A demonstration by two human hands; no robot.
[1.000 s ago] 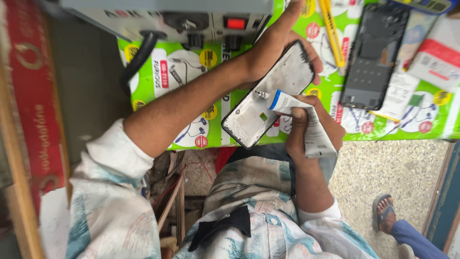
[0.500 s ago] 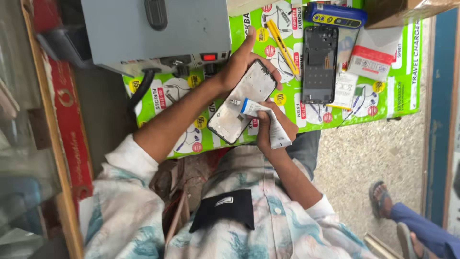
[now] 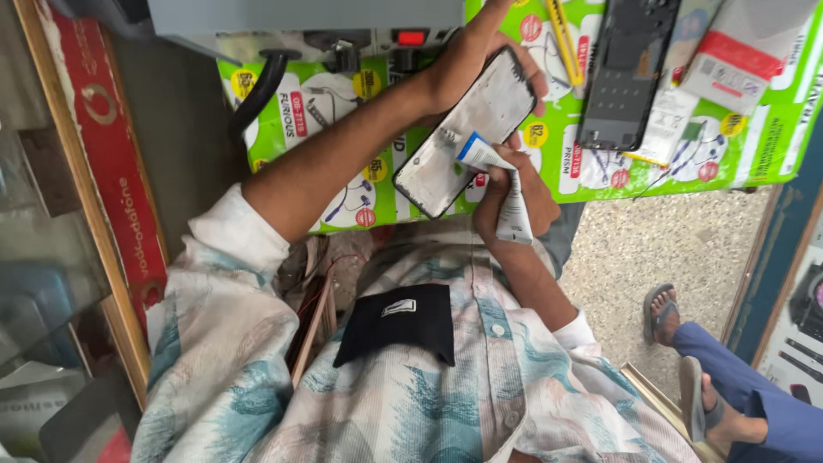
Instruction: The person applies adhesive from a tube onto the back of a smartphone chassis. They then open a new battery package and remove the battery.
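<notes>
Moved: barely anything in the hands. Panel and tube tip meet as they did half a second back, though the view has swung, cutting the grey box [image 3: 300, 15] at the top edge.
Left hand [image 3: 476, 64]: fingers curled round the far end of the panel [image 3: 463, 129], thumb on one long edge, fingertips wrapped over the other, closed firmly on it.
Panel: phone-shaped, pale inner face up, dark rim, held tilted above the sheet [image 3: 600, 163] and not resting on it. Probably angled that way to offer the near edge to the tube.
Right hand [image 3: 519, 197]: fist closed round the tube [image 3: 513, 201], gripped low on the body, likely for squeezing with control.
Tube: white with a blue neck, tip touching the panel's face just past the right fingertips. Contents not visible, no bead seen on the panel, probably adhesive.
Beyond the left fingers: a black shell [image 3: 621, 77] lies open side up on the sheet, an empty tray with only its inner ribs showing.
Beside the shell: a yellow tool [image 3: 561, 39] towards the left fingers and a red-and-white pack [image 3: 729, 60] on the far side — closed, contents hidden.
</notes>
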